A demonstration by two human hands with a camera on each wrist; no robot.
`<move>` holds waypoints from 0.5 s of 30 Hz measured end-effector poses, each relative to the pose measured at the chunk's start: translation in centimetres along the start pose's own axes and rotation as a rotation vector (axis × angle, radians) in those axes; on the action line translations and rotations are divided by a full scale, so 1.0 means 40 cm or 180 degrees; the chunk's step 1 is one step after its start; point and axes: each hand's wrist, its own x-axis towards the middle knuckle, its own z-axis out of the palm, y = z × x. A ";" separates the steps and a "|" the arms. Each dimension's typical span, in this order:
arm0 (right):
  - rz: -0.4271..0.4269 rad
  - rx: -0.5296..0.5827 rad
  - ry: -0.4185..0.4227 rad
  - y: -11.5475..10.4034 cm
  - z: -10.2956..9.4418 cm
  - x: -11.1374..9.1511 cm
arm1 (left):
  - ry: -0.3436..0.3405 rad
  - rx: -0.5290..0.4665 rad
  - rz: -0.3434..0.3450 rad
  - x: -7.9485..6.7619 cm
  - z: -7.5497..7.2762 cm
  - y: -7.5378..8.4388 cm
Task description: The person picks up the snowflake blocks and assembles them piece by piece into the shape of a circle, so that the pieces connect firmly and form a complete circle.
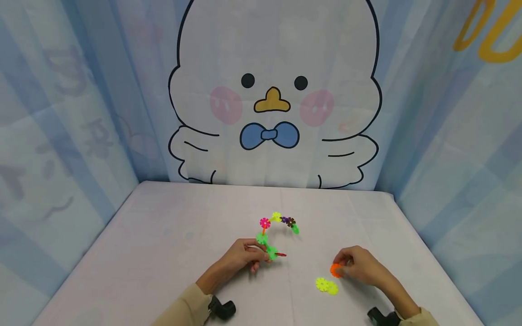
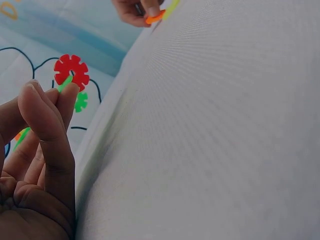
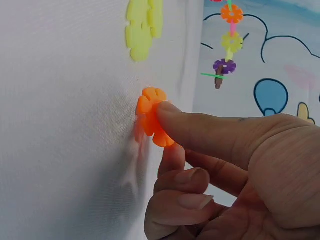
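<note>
My left hand [image 1: 247, 255] pinches a green disc [image 1: 272, 252] at the near end of a curved chain of interlocking snowflake discs. A red disc [image 2: 71, 71] sits at that end, edge-on in the head view. The chain runs away through another green disc [image 1: 262, 238], a pink one [image 1: 265, 222] and a yellow one [image 1: 276, 217] to purple, brown and green pieces. My right hand [image 1: 360, 265] pinches an orange snowflake disc [image 3: 148, 111] between thumb and finger, close to the tabletop. Two yellow discs [image 1: 326, 286] lie together just left of that hand.
A white cloth covers the table [image 1: 183, 226]. Behind it hangs a curtain with a cartoon bird [image 1: 273, 54], and blue-white curtains [image 1: 61, 136] close in both sides. Black wrist devices [image 1: 222, 309] sit at the sleeve cuffs.
</note>
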 end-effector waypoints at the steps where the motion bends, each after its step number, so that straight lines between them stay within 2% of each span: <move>1: -0.0050 -0.0008 -0.0009 0.001 0.000 -0.001 | 0.0001 -0.0004 0.0002 0.000 0.000 0.000; 6: -0.0252 -0.0042 -0.0122 0.001 -0.001 0.002 | 0.0000 -0.0017 0.0028 0.001 0.001 -0.001; 15: -0.0132 0.0313 -0.0325 -0.023 0.011 0.033 | 0.0012 -0.0031 -0.0021 0.000 0.000 0.000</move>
